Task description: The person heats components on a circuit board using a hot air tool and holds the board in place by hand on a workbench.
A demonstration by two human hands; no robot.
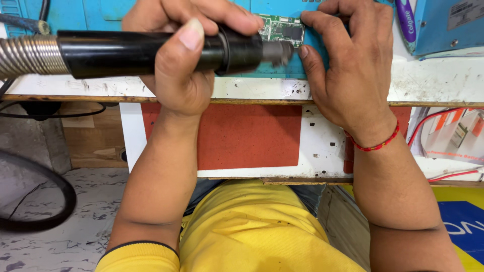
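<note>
Bright, even light falls from above, leaving only soft shadows under the bench edge across mid-frame. Focus is crisp in the centre. The metal nozzle tip near top centre looks slightly blurred.

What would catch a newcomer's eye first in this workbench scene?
The thick black cylindrical tool with a ribbed metal hose dominates the top, gripped in the left hand, its grey nozzle aimed at a small green circuit board on the blue mat. The right hand, with a red thread bracelet, rests beside that board.
</note>
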